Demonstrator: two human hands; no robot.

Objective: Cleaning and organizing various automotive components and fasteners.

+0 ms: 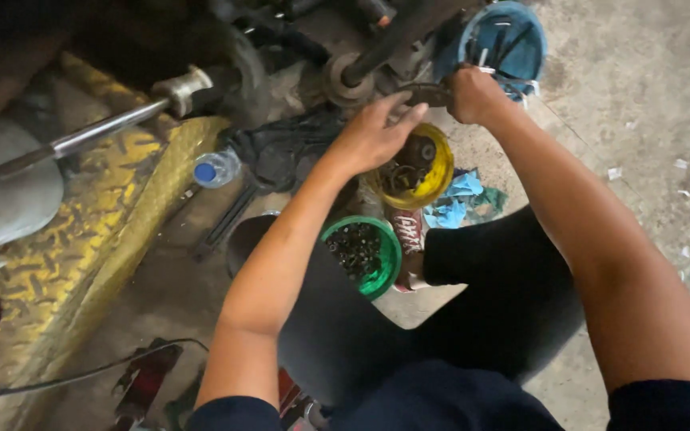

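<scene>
Head view: your left hand (370,132) is spread, fingers loose and extended toward one o'clock, hovering over the near rim of the yellow tub (441,172); whether the fingertips touch anything you cannot tell from here; your right hand (473,94) is clenched around the end of a dark metal arm (425,94) at twelve o'clock.

The dark metal arm runs roughly level, nine to three, from the right fist toward the round bushing (345,80) on the black rod (385,40); it lies just past your left fingertips, at their twelve o'clock; the right hand already has it, the left is the nearer free one.

The green tub (381,279) of small dark parts sits at six o'clock of the yellow one, by your knee; the blue bucket (521,48) stands behind the right fist; a capped bottle (216,169) lies at nine o'clock on the floor.
</scene>
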